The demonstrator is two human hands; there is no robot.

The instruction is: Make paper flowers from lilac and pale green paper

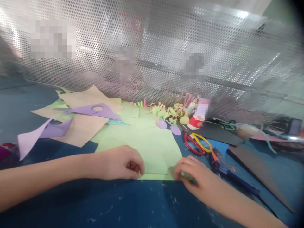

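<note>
A light green paper sheet (pixel 142 148) lies flat in front of me, with a narrow fold along its near edge. My left hand (pixel 122 163) rests on the left part of that edge, its fingers curled and closed on the paper. At the right end of the fold, my right hand (pixel 190 172) has thumb and fingers closed around the corner. Scissors (pixel 194 144) with red and yellow handles lie just beyond my right hand. Beside them is a dark blue tool with a cord that looks like a glue gun (pixel 237 180).
Purple paper scraps (pixel 95 109) and beige sheets (pixel 83 125) overlap at the left. Curled paper pieces (pixel 169 114) and a red-and-white bottle (pixel 196 122) stand before a perforated metal panel (pixel 152 66). Dark sheets (pixel 258 174) lie at the right on the blue table (pixel 133 205).
</note>
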